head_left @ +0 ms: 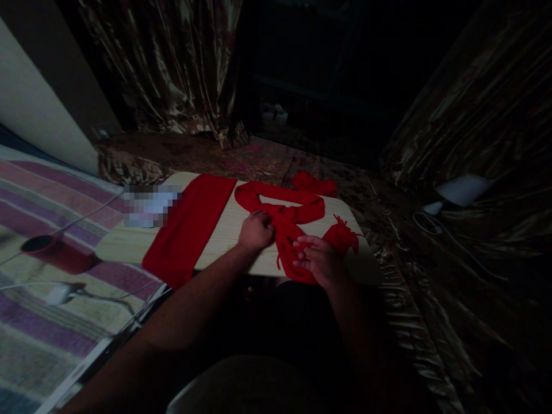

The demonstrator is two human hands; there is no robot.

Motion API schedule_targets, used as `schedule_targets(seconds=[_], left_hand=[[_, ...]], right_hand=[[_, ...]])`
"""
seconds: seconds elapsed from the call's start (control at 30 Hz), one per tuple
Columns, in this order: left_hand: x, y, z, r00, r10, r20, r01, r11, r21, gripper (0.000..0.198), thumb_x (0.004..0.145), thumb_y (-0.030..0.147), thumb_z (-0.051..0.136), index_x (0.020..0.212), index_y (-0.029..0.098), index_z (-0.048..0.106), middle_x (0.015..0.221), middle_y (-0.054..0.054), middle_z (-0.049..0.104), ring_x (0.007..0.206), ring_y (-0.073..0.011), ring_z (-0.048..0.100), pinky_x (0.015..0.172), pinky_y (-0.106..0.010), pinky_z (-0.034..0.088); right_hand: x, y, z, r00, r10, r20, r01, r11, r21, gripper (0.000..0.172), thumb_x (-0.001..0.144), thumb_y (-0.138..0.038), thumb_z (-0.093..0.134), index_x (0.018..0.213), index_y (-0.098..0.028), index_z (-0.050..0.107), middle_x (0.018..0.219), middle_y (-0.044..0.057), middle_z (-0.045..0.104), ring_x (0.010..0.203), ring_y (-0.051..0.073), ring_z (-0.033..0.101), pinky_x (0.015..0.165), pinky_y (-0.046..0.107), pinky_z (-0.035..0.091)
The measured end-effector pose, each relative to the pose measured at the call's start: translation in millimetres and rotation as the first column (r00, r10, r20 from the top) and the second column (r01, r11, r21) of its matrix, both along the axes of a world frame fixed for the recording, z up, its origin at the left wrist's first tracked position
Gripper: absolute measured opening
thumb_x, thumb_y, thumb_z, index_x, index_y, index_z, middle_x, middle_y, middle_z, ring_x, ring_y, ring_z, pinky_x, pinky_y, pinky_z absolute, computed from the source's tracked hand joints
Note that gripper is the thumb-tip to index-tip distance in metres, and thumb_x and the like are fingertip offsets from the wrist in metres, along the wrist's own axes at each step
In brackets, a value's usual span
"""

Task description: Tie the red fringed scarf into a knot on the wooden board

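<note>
A red fringed scarf (308,214) lies looped on a small pale wooden table (228,230). My left hand (256,231) is closed, its curled fingers on the scarf's near-left edge where the strips cross. Over the fringed end near the front edge is my right hand (321,261), fingers spread and touching or just above the cloth. A second fringed end (342,237) lies right of it. Left of my hands, a wide flat band of red cloth (194,221) runs across the table and hangs over its front edge. Dim light hides fine detail.
A dark red cylinder (64,256) lies on the striped bedspread (52,328) at left, near a white charger (59,293) and cables. More red cloth (314,184) is at the table's far edge. Patterned curtains (172,69) hang behind. A white lamp-like object (461,190) stands at right.
</note>
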State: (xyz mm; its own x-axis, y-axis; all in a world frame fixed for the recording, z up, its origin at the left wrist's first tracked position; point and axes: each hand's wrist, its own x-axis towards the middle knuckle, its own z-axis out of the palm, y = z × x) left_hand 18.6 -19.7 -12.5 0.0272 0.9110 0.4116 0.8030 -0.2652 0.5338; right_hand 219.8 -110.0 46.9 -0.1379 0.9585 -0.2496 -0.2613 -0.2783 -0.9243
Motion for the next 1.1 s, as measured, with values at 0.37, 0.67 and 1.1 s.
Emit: schedule_targets(seconds=[0.37, 0.67, 1.1], left_hand=[[-2, 2, -1.8, 0.999, -0.010, -0.045, 0.009, 1.000, -0.011, 0.043, 0.083, 0.025, 0.054, 0.119, 0.018, 0.075, 0.132, -0.008, 0.069, 0.132, -0.0286, 0.055, 0.115, -0.037, 0.042], [-2, 1, 1.0, 0.999, -0.017, -0.038, 0.015, 0.998, -0.059, 0.043, 0.083, 0.028, 0.055, 0.121, 0.016, 0.074, 0.133, -0.009, 0.069, 0.136, -0.0293, 0.052, 0.116, -0.038, 0.042], [-2, 0, 3.4, 1.000, -0.009, 0.005, 0.009, 0.996, -0.089, 0.041, 0.082, 0.030, 0.056, 0.118, 0.017, 0.073, 0.135, -0.010, 0.067, 0.133, -0.0292, 0.055, 0.114, -0.038, 0.042]], right_hand=[[55, -20, -6.8, 0.934, -0.302, 0.192, 0.246, 0.931, 0.268, 0.026, 0.068, -0.034, 0.077, 0.087, -0.020, 0.067, 0.079, 0.002, 0.071, 0.055, 0.011, 0.055, 0.053, 0.028, 0.050], [95, -18, -34.3, 0.493, -0.537, 0.684, 0.286, 0.843, 0.456, 0.026, 0.083, -0.044, 0.062, 0.094, -0.021, 0.069, 0.089, 0.008, 0.074, 0.082, 0.024, 0.069, 0.078, 0.037, 0.054], [89, 18, -34.7, 0.063, -0.316, 0.947, 0.158, 0.940, 0.303, 0.048, 0.095, -0.048, 0.053, 0.131, -0.017, 0.059, 0.124, 0.018, 0.068, 0.113, 0.030, 0.065, 0.093, 0.039, 0.048]])
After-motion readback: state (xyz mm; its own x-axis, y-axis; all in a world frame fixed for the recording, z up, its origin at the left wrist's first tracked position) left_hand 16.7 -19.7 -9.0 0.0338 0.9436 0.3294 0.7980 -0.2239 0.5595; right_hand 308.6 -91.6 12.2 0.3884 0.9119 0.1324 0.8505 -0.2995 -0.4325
